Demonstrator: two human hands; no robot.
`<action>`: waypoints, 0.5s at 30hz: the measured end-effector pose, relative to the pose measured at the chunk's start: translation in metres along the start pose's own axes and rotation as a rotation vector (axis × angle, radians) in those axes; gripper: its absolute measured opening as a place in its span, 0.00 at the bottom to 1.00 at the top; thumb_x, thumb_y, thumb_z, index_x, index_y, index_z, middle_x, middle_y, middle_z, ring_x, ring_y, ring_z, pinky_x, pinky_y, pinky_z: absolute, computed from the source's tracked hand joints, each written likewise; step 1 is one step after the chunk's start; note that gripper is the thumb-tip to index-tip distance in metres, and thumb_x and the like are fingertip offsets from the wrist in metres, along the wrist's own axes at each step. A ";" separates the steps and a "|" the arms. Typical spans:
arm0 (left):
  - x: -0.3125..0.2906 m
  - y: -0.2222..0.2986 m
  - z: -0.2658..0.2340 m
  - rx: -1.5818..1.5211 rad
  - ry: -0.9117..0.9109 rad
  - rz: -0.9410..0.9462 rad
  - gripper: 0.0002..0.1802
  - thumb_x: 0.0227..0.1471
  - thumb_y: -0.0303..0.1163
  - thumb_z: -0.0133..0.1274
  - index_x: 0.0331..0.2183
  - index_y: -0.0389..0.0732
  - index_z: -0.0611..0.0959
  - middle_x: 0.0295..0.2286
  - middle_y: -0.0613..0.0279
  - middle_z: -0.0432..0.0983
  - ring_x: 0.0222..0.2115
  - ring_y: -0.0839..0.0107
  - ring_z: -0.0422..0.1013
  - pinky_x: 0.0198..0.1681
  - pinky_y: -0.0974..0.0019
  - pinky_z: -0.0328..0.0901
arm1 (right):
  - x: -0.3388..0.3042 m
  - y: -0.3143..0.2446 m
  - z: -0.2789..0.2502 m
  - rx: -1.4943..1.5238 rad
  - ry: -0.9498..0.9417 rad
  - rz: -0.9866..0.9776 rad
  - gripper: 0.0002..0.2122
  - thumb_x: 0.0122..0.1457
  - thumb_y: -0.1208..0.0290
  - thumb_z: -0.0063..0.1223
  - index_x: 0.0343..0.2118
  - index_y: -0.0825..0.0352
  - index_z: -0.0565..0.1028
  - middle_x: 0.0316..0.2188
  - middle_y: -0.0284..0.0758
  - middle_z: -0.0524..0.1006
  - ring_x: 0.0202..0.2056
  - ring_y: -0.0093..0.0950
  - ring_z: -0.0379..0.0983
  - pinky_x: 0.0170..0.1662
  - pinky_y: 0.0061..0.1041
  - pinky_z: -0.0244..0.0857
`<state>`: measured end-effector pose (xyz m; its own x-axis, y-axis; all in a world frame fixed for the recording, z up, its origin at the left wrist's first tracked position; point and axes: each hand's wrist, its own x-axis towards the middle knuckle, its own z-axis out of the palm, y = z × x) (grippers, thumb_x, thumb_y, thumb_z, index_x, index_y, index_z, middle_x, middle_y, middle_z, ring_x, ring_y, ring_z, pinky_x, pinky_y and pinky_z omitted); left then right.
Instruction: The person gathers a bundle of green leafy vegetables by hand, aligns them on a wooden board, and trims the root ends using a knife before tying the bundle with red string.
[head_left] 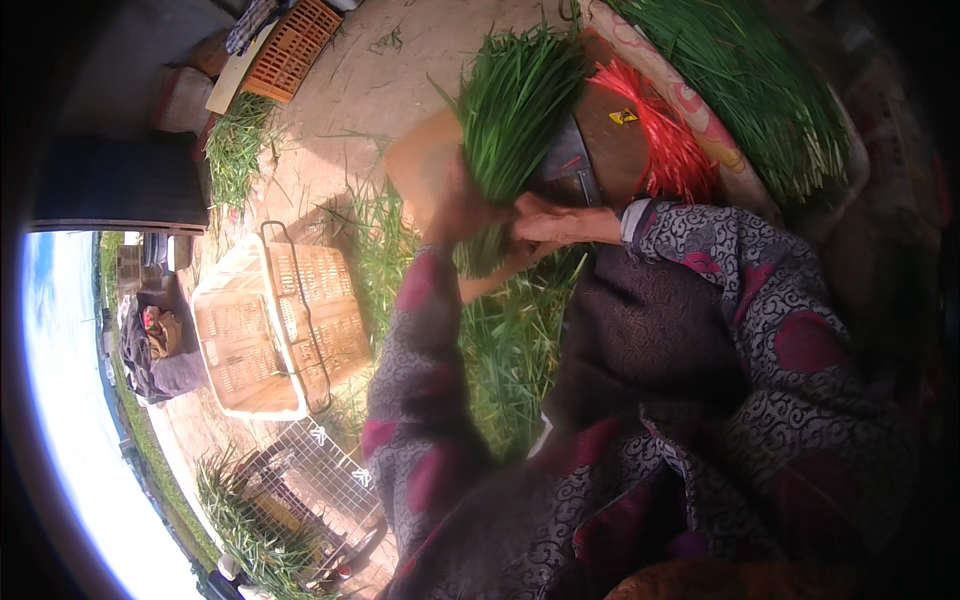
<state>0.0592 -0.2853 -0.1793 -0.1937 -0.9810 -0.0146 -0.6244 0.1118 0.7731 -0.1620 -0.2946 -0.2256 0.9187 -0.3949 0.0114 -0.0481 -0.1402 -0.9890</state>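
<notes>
A thick bunch of long green chives [520, 105] lies over a brown board [425, 165], leaves fanning away from me. My left hand [462, 205], blurred, wraps the bunch's near part from the left. Against its right side presses my right hand [558, 222], fingers curled closed; whatever they pinch is hidden. Just beyond the right hand is a knife with a broad dark blade [566, 155]. A bundle of red plastic strips [665, 140] lies to the right of the knife.
Loose chives [750, 90] are heaped on a patterned cloth [690, 100] at the far right. A pale plastic basket [325, 310] with a wire handle stands left, a wire rack [320, 460] nearer. Trimmed leaves [510, 350] cover the ground below my arms. An orange crate [292, 50] is far left.
</notes>
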 end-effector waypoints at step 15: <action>-0.042 0.025 0.037 0.517 0.436 -0.111 0.78 0.31 0.54 0.73 0.67 0.37 0.37 0.54 0.29 0.62 0.53 0.35 0.65 0.54 0.47 0.64 | 0.049 -0.093 -0.146 -0.352 0.642 0.043 0.13 0.57 0.67 0.57 0.37 0.73 0.76 0.24 0.37 0.79 0.18 0.24 0.72 0.21 0.25 0.66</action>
<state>0.0237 -0.2353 -0.1829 0.1472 -0.9532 0.2639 -0.9250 -0.0382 0.3780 -0.1702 -0.4339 -0.1118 0.5073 -0.8459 0.1645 -0.3017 -0.3532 -0.8856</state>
